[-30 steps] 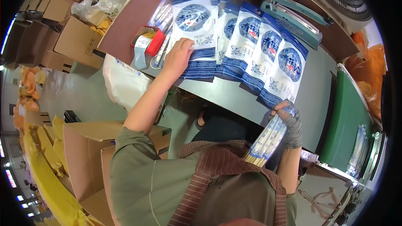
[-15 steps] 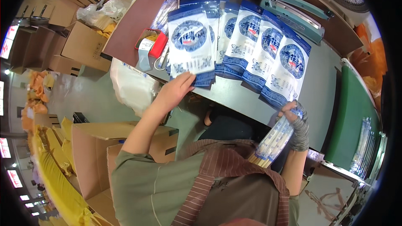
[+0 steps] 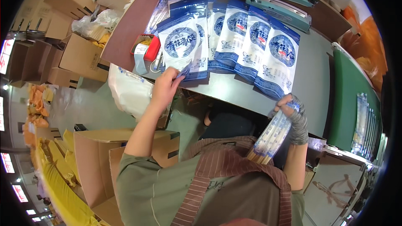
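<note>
My left hand [image 3: 166, 84] pinches the lower edge of a flat white-and-blue plastic pouch [image 3: 178, 42], the top one of a stack at the left of the grey table. That pouch tilts a little, and its bottom corner bends up at my fingers. In my right hand [image 3: 293, 111], wrapped in grey cloth around palm and wrist, is a bundle of chopsticks [image 3: 270, 140] in blue-and-white printed sleeves. The bundle slants down toward my apron, bare tan ends lowest. Beyond the right hand, several matching pouches [image 3: 281, 54] lie fanned on the table.
A teal bar-shaped machine [image 3: 280, 10] stands at the table's back. Left of the pouches are a red box [image 3: 153, 48] and more sleeved chopsticks [image 3: 157, 14]. At right, a green surface [image 3: 347, 113] carries a row of sleeved sticks [image 3: 365, 129]. An open cardboard box [image 3: 98, 150] sits lower left.
My left hand has drawn the top pouch slightly left and toward me, tilting it and curling its lower corner. The right hand still grips the chopsticks. The whole view has shifted slightly.
</note>
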A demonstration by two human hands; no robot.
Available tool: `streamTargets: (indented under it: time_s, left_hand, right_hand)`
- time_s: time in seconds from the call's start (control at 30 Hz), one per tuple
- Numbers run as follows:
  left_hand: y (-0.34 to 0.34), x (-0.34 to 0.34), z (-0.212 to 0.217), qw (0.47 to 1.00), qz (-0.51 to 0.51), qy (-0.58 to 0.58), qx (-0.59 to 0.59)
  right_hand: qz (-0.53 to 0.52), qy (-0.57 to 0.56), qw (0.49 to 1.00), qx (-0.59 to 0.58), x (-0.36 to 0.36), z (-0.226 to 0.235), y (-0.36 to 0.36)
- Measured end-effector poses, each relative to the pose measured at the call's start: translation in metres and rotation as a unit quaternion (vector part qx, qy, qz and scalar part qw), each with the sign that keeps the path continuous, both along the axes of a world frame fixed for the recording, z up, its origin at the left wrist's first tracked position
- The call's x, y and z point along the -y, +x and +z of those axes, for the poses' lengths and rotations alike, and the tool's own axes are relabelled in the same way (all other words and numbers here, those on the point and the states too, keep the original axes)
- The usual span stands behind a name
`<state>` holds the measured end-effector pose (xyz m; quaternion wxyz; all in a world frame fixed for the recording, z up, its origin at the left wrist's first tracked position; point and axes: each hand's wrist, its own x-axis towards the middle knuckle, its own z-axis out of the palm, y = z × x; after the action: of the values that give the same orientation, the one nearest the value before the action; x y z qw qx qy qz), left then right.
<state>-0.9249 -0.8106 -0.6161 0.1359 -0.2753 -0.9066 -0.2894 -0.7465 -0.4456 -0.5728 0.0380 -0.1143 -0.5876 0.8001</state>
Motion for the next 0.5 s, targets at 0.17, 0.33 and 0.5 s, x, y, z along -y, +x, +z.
streamTargets:
  time_s: [0.17, 0.33, 0.5]
  left_hand:
    - [-0.023, -0.032, -0.004, 0.974, -0.043, 0.138, 0.175]
    - [0.008, -0.093, 0.014, 0.989, -0.079, 0.078, 0.1]
    - [0.068, -0.146, 0.003, 0.973, -0.214, -0.02, 0.087]
  right_hand:
    - [-0.005, 0.027, 0.999, -0.018, -0.003, 0.005, 0.012]
    - [-0.032, 0.024, 0.999, -0.006, -0.008, 0.004, 0.028]
    - [-0.029, 0.032, 0.999, -0.028, 0.005, 0.008, 0.024]
